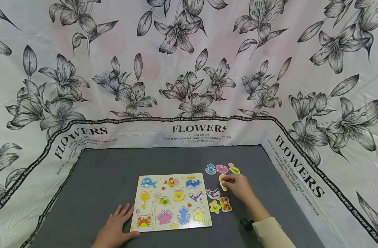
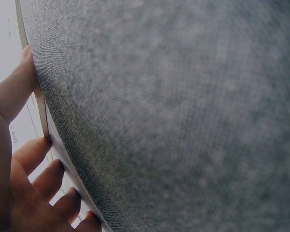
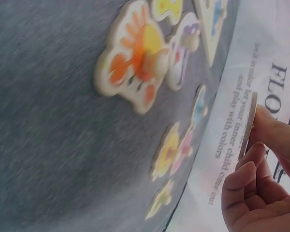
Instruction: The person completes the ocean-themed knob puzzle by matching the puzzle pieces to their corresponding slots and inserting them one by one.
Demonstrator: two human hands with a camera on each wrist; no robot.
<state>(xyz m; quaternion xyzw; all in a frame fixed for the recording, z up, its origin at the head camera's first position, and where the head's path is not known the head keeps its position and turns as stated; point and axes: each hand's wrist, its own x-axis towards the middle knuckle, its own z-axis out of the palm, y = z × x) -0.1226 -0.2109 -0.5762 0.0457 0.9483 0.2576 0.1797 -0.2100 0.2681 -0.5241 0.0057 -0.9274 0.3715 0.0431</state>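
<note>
A wooden peg puzzle board (image 1: 159, 206) with sea animals lies on the grey table. My left hand (image 1: 115, 225), fingers spread, rests at its near left corner; in the left wrist view, the thumb and index fingertip touch the board's edge. Right of the board, my right hand (image 1: 238, 186) is over the loose pieces. The right wrist view has it pinching a thin wooden puzzle piece (image 3: 248, 126), seen edge-on with its picture hidden. A yellow piece (image 1: 223, 188) shows under the fingers in the head view.
Near the right hand lie a crab piece (image 1: 225, 204), a star piece (image 1: 215, 207), a purple whale piece (image 1: 213, 194), a blue squid piece (image 1: 211, 168), a pink shell piece (image 1: 222, 168) and a turtle piece (image 1: 234, 168). Flower-printed cloth (image 1: 195, 134) rises behind the table.
</note>
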